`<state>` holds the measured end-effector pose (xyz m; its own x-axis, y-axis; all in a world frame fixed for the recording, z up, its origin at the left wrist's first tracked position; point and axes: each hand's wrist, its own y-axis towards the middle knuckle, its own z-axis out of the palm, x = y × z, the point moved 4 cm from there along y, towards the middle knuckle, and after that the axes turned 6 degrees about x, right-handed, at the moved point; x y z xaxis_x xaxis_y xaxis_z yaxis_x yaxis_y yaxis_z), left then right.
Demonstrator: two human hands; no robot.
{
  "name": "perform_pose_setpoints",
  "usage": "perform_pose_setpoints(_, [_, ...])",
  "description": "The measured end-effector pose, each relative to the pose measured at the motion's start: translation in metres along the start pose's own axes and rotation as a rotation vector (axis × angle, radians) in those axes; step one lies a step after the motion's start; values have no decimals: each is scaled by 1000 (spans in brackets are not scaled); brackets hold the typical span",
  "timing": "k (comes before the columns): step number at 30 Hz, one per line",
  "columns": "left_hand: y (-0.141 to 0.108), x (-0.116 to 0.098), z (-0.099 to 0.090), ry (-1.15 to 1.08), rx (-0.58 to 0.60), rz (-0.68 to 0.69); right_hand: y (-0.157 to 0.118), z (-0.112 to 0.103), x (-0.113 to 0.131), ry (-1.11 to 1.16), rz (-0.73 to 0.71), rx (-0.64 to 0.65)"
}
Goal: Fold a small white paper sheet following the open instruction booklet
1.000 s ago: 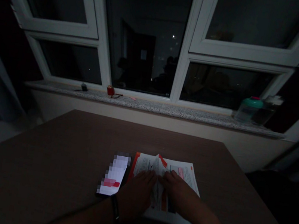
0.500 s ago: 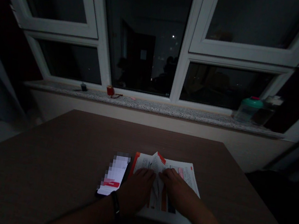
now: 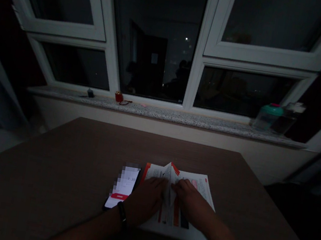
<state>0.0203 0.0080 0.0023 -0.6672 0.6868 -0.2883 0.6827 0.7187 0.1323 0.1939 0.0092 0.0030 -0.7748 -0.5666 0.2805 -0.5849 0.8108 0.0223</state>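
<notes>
Printed sheets [image 3: 201, 185], white with orange and red patches, lie on the table in the head view. Between my hands one printed page [image 3: 172, 174] stands up in a bent, folded ridge. My left hand [image 3: 148, 197], with a dark band on its wrist, has its fingers closed at the left side of this ridge. From the right, my right hand [image 3: 191, 202] pinches the page's other side. Both sets of fingertips are partly hidden in the dim light. A lit phone [image 3: 122, 189] lies just left of my left hand.
The brown table [image 3: 80, 164] reaches toward a speckled windowsill [image 3: 161, 114]. On the sill stand a small red jar [image 3: 118, 96], glasses [image 3: 125, 102], a small dark bottle [image 3: 90, 93] and a clear jug with a teal lid [image 3: 267, 116]. Dark windows rise behind.
Both hands stay at the page and have shifted only slightly. The folded ridge between them stands a little taller and wider. The phone has not moved on the table.
</notes>
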Motion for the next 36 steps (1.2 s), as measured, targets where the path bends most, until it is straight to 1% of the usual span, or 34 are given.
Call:
perform_pose_setpoints(4, [1,10,0,5,-96,-79,0,-1,-2,25,-11,-7])
perform_pose_setpoints(7, [1,13,0,36,-120,-85,0,0,-3,20,-22,-14])
perform_pose_setpoints(13, [2,12,-3,70,-77,-104,0,-1,-3,17,-17,-16])
perform_pose_setpoints(20, [2,3,-8,164,26,-92,0,-1,-2,18,-14,-23])
perform_pose_setpoints(23, [3,0,-8,144,25,-104,1,0,-2,13,-15,-23])
perform_pose_setpoints(26, [6,-3,-9,122,20,-51,0,0,-1,7,-16,-20])
perform_pose_setpoints(30, [11,-6,-6,136,57,26,0,-2,1,20,-12,-38])
perform_pose_setpoints(33, [16,-4,-2,150,72,52,3,-2,-1,64,7,-76])
perform_pose_setpoints(36, [20,-1,1,151,45,34,6,-1,-2,97,29,-117])
